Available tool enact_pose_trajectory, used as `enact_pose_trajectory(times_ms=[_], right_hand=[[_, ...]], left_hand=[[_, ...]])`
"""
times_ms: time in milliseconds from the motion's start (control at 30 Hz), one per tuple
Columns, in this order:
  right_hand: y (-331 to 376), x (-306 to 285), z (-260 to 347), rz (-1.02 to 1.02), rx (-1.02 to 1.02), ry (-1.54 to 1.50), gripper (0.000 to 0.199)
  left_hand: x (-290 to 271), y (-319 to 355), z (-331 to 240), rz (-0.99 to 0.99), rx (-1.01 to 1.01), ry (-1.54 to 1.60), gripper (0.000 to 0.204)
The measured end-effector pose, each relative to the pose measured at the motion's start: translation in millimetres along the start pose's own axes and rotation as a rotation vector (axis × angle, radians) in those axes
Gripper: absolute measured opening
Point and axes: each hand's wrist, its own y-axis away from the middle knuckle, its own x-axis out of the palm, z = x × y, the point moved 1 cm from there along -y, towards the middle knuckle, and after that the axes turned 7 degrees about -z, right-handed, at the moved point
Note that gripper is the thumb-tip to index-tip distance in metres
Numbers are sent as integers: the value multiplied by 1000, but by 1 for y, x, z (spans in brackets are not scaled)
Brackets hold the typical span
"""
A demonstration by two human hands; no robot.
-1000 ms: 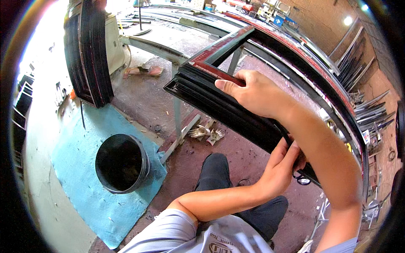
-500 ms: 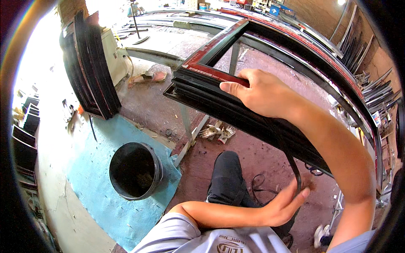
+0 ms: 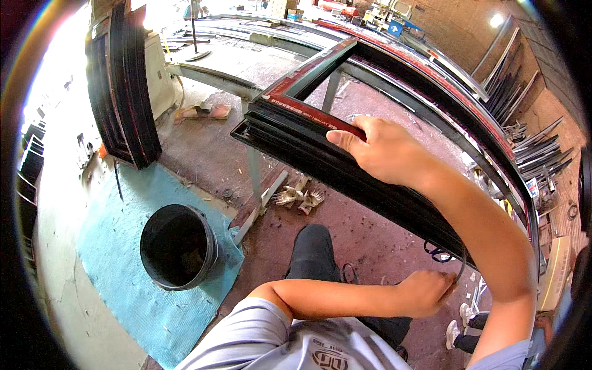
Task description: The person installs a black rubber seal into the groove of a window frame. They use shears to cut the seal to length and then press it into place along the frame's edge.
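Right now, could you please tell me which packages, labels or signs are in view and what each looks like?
Blue sign: far end of the room, small blue square with a white mark.
Cardboard box: top centre, small and brown.
Label: on the metal frame at right, small white tag with red and blue.
Print too small to describe further.

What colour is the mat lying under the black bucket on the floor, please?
The mat under the bucket is light blue-turquoise, seen in the head view.

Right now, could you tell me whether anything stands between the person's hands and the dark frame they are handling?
Nothing visible does. The right hand already rests on the dark frame, and the left hand grips a thin black strip just below it.
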Motion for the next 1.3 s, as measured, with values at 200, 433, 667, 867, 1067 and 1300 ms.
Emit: enact_pose_trajectory(times_ms=[200, 433, 667, 867, 1067, 1300], right_hand=[[3, 1, -3, -30, 9, -117, 70], [14, 2, -15, -17, 3, -99, 65], [19, -5, -15, -1, -7, -158, 58], [29, -7, -26, 9, 0, -220, 58], [28, -7, -36, -2, 40, -201, 63], [43, -21, -40, 57, 70, -217, 62]], left_hand=[[11, -15, 13, -117, 1, 100, 27], [17, -14, 20, -179, -33, 106, 26], [14, -23, 15, -145, -24, 148, 28], [12, -23, 15, -162, -25, 185, 28], [15, -29, 11, -205, 3, 266, 29], [10, -37, 9, -211, -113, 356, 29]])
